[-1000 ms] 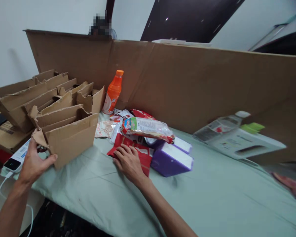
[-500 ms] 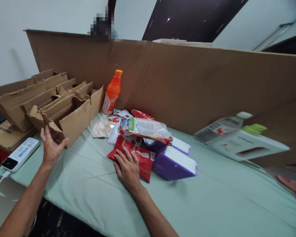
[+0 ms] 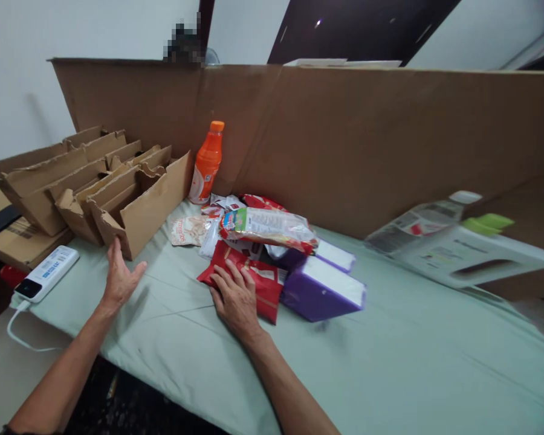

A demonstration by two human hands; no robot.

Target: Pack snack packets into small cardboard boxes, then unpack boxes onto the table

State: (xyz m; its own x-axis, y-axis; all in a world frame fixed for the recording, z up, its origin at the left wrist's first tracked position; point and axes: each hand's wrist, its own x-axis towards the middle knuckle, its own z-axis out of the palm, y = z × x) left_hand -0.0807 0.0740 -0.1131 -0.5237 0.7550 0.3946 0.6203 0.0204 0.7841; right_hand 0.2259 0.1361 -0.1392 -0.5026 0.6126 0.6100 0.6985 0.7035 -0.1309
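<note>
My right hand (image 3: 236, 301) lies with its fingers spread on a red packet (image 3: 267, 302), pressing it to the green cloth. Just in front of the nearest cardboard box (image 3: 156, 208), my left hand (image 3: 121, 279) is held open with thumb and fingers apart and nothing in it. Behind the red packet rests a clear plastic package with a green and blue label (image 3: 267, 225). Two purple-and-white packs (image 3: 324, 290) lie to its right. A pale printed pouch (image 3: 188, 231) and several small packets are heaped at the left of the pile.
An orange bottle (image 3: 207, 163) stands by the tall cardboard wall (image 3: 367, 133). Several open cardboard boxes (image 3: 49, 175) fill the left side. A white power bank (image 3: 49, 273) with a cable lies at the left edge. At right are a clear bottle (image 3: 424, 222) and a white jug (image 3: 476, 254).
My left hand has come away from the cardboard box, moving right and towards me. My right hand stays on the red packet. The view has shifted slightly.
</note>
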